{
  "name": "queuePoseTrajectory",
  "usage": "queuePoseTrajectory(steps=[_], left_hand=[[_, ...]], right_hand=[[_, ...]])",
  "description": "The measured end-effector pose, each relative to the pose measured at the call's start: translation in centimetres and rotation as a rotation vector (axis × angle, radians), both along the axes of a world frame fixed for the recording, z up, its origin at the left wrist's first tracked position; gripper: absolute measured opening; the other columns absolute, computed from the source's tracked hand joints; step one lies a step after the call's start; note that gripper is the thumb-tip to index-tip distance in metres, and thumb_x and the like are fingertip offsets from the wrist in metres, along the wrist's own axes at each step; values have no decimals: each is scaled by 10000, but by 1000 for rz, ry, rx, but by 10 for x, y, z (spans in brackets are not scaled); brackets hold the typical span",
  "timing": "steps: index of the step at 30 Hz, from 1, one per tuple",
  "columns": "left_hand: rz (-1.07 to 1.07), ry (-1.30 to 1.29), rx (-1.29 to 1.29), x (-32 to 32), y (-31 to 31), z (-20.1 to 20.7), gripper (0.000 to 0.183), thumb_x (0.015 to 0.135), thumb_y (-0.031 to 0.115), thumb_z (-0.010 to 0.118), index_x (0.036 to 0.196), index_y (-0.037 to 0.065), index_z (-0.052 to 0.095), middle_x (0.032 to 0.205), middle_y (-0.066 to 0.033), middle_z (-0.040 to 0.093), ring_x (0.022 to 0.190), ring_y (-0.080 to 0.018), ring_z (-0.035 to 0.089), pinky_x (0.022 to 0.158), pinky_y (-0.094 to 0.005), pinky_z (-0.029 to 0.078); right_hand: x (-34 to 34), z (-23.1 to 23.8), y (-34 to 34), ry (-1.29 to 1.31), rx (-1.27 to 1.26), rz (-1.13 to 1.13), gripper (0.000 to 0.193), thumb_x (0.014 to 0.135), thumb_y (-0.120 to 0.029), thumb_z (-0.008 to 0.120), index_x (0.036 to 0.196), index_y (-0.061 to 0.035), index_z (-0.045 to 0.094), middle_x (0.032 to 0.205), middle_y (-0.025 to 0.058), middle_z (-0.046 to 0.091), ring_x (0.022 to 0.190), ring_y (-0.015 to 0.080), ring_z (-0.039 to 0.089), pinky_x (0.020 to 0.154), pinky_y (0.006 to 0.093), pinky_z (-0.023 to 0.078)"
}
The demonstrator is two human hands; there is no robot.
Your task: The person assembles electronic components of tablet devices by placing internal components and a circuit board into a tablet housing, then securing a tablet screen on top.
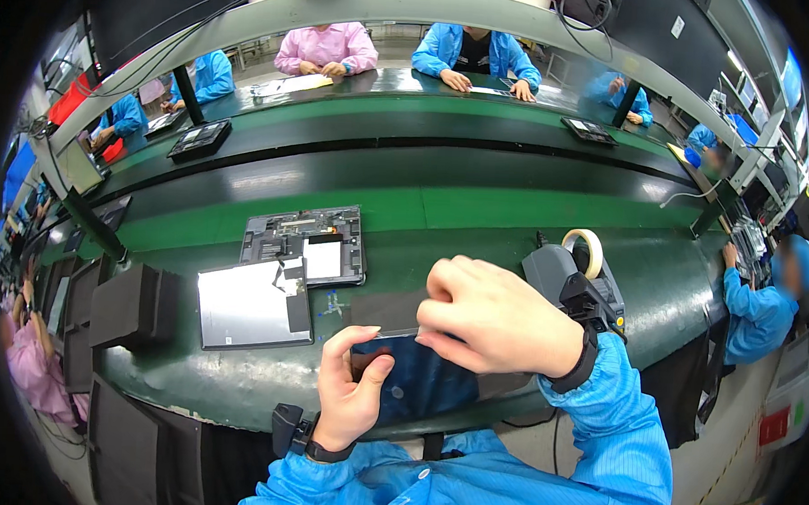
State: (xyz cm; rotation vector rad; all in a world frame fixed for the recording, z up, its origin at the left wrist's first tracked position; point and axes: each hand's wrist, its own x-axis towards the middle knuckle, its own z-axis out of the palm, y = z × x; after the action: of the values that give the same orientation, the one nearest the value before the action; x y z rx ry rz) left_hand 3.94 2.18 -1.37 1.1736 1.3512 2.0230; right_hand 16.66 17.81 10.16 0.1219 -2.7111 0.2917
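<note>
A dark glossy screen panel (428, 380) is held tilted above the near edge of the bench. My left hand (349, 394) grips its left end, thumb on the front and fingers curled round the upper corner. At the panel's upper edge, my right hand (501, 324) is bent over with its fingers closed in a pinch; what lies between the fingertips is hidden. Beyond my left hand lies a silver-backed panel (240, 304), overlapping an opened device chassis (279, 233) with its inner parts exposed. A dark flat sheet (384, 308) rests behind the screen panel.
A grey tape dispenser (548, 268) with a cream tape roll (587, 250) stands beyond my right hand. Black foam blocks (127, 308) sit at left. Opened devices (200, 140) lie on the far belt (336, 164). Co-workers sit across, and one person (759, 309) is at right.
</note>
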Motion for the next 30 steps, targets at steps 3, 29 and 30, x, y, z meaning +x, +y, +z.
queuePoseTrajectory(steps=[3, 29, 30], left_hand=[[9, -51, -7, -5, -1, -5, 399, 886, 36, 623, 1226, 66, 417, 1105, -36, 502, 910, -98, 541, 804, -229, 468], [118, -479, 73, -44, 18, -3, 374, 917, 58, 569, 1255, 104, 416, 981, -12, 558, 876, -78, 529, 785, -225, 443], [94, -526, 53, -42, 18, -3, 365, 921, 62, 559, 1254, 109, 417, 978, -13, 557, 881, -80, 530, 780, -228, 448]], right_hand=[[-3, -9, -7, 323, -16, -239, 305, 728, -207, 733, 945, -76, 565, 874, 87, 478, 781, 273, 523, 656, 352, 441], [59, -111, -66, -871, -706, -355, 588, 767, -428, 741, 1131, -4, 560, 908, 73, 677, 845, 215, 677, 741, 291, 522], [53, -123, -72, -404, -1196, -349, 481, 782, -331, 740, 1059, 26, 574, 852, 84, 676, 797, 191, 665, 700, 290, 517]])
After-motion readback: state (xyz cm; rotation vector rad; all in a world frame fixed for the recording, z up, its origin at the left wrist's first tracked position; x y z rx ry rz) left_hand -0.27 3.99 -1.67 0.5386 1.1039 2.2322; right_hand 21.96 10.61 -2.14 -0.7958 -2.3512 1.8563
